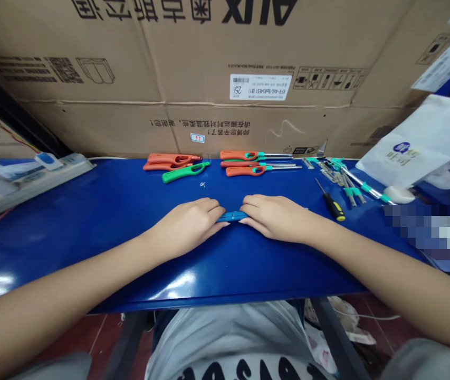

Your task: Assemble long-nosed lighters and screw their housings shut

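Both hands, left hand (pixel 191 224) and right hand (pixel 274 216), lie palm-down at frame centre on the counter (pixel 90 211), fingertips pinching a small blue part (pixel 232 216) between them. Screwdriver (pixel 331 200) lies right of them.

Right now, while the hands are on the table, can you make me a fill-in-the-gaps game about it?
1. The left hand and the right hand meet on a small plastic piece coloured ____.
2. The screwdriver lies on the table nearest the ____ hand.
3. The single handle in front of the orange handles is ____.
4. The big boxes behind the table are made of ____.
Missing words: blue, right, green, cardboard.
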`<state>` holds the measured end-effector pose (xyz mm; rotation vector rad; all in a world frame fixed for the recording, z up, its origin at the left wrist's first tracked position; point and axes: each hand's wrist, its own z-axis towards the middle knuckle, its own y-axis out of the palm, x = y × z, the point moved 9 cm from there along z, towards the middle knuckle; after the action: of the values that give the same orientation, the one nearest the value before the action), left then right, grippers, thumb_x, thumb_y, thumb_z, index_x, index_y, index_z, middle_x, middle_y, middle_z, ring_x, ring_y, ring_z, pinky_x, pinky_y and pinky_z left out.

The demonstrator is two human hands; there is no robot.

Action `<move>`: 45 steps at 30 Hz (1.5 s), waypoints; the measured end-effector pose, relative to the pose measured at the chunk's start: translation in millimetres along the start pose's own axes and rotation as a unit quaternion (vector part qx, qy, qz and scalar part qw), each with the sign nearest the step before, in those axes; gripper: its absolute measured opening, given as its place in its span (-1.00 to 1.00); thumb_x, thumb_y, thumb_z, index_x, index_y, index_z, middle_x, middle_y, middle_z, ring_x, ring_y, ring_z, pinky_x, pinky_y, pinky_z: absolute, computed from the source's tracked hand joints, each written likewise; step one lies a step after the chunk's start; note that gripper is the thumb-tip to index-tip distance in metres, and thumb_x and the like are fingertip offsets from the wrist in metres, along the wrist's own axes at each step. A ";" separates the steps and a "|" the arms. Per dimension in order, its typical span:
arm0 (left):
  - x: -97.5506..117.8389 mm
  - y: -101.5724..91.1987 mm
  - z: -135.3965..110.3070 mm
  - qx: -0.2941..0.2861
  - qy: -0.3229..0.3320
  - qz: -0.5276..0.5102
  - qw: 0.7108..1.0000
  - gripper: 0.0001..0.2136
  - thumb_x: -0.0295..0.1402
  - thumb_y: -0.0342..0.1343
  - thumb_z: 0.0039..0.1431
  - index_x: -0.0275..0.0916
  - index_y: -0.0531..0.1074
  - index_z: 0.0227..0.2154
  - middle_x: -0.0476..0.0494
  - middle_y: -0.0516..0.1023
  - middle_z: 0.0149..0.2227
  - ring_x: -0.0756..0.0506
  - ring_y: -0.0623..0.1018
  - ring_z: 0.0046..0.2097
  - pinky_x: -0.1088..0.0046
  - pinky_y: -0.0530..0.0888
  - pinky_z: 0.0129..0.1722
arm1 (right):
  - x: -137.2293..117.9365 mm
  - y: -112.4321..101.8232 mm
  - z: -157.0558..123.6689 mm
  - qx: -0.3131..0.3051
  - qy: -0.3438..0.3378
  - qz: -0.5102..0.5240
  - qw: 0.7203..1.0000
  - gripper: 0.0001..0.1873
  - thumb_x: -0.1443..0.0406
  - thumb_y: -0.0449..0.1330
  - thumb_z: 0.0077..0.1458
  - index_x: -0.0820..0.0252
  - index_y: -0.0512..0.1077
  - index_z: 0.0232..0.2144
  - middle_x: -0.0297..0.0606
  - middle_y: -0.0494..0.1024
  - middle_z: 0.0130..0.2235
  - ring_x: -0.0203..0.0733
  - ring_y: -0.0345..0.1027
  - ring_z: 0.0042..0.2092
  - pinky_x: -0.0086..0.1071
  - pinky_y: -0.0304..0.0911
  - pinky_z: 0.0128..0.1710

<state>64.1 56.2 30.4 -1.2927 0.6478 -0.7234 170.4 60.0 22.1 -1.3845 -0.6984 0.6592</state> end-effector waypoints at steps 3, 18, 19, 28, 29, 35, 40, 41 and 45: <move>0.8 -5.6 0.7 0.001 -0.015 -0.025 1.000 -0.73 -0.27 -0.01 0.42 -0.34 0.51 -0.11 -0.24 0.56 -0.19 -0.22 0.59 -0.14 0.26 0.54 -0.15 | 0.6 -3.6 -1.2 0.024 0.006 -0.013 1.000 -0.67 0.22 -0.05 0.42 0.27 0.45 -0.19 -0.09 0.50 -0.16 -0.08 0.39 -0.18 -0.29 0.26 -0.27; -26.8 -7.5 -2.4 0.102 0.006 -0.109 0.989 -0.74 -0.25 -0.02 0.43 -0.30 0.47 -0.10 -0.22 0.57 -0.18 -0.16 0.56 -0.15 0.33 0.49 -0.13 | 32.2 -0.1 -10.0 0.103 0.050 0.017 0.993 -0.67 0.20 -0.01 0.41 0.28 0.49 -0.15 -0.14 0.63 -0.27 -0.10 0.45 -0.27 -0.25 0.03 -0.22; -30.6 -9.0 -2.4 0.109 -0.006 -0.146 0.983 -0.74 -0.22 -0.01 0.42 -0.29 0.48 -0.09 -0.20 0.57 -0.16 -0.15 0.56 -0.14 0.36 0.48 -0.13 | 34.3 -0.2 -10.0 0.106 0.058 0.028 0.992 -0.69 0.21 0.01 0.40 0.27 0.49 -0.17 -0.17 0.62 -0.30 -0.12 0.43 -0.30 -0.26 0.02 -0.23; -43.6 35.6 -2.1 0.016 -0.232 -0.604 0.762 -0.69 -0.13 0.01 0.35 -0.32 0.46 -0.22 0.04 0.35 -0.59 0.06 0.22 -0.60 0.54 0.14 -0.59 | 33.1 1.4 -11.0 0.101 0.052 0.107 0.988 -0.63 0.11 -0.02 0.40 0.24 0.41 0.00 -0.11 0.60 -0.07 -0.09 0.46 -0.16 -0.25 0.16 -0.12; -40.0 46.2 -3.8 -0.004 -0.264 -0.669 0.695 -0.72 -0.18 0.03 0.33 -0.33 0.44 -0.22 0.06 0.31 -0.60 0.08 0.17 -0.62 0.56 0.10 -0.60 | 30.4 -0.5 -11.8 0.107 0.043 0.111 0.987 -0.57 0.04 0.02 0.37 0.23 0.39 0.04 -0.10 0.59 -0.03 -0.07 0.46 -0.12 -0.25 0.18 -0.12; -25.2 55.1 -4.9 -0.056 -0.271 -0.707 0.651 -0.68 -0.20 -0.06 0.39 -0.35 0.47 -0.19 0.01 0.34 -0.58 0.07 0.22 -0.61 0.55 0.17 -0.59 | 15.3 -2.7 -12.7 0.114 0.017 0.075 0.991 -0.53 0.02 -0.04 0.40 0.16 0.43 0.09 -0.17 0.59 -0.13 -0.12 0.49 -0.16 -0.34 0.19 -0.31; -14.6 11.0 -3.0 0.037 -0.070 -0.370 0.926 -0.67 -0.08 0.10 0.32 -0.21 0.56 -0.07 -0.11 0.63 -0.18 -0.11 0.60 -0.18 0.43 0.44 -0.14 | 6.7 2.7 -10.6 0.086 -0.001 0.139 0.987 -0.63 0.13 -0.06 0.43 0.16 0.44 0.04 -0.20 0.59 -0.12 -0.16 0.48 -0.14 -0.36 0.23 -0.25; -9.7 8.5 -4.4 0.042 -0.040 -0.330 0.942 -0.68 -0.10 0.12 0.32 -0.20 0.56 -0.06 -0.10 0.65 -0.14 -0.12 0.61 -0.14 0.43 0.43 -0.11 | 2.9 3.3 -10.2 0.078 -0.012 0.149 0.986 -0.64 0.13 -0.05 0.42 0.17 0.44 0.02 -0.20 0.59 -0.11 -0.16 0.48 -0.13 -0.36 0.23 -0.24; -0.3 9.9 -7.4 0.045 0.015 -0.282 0.958 -0.72 -0.16 0.07 0.38 -0.19 0.56 -0.05 -0.07 0.67 -0.14 -0.08 0.64 -0.16 0.49 0.45 -0.15 | -9.9 4.8 -8.2 0.058 -0.043 0.173 0.982 -0.67 0.15 -0.03 0.41 0.20 0.44 -0.05 -0.19 0.60 -0.10 -0.16 0.48 -0.15 -0.36 0.22 -0.24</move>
<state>59.3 53.1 19.4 -1.3945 0.2575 -1.2242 170.4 47.5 16.3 -1.3869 -0.4804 1.0240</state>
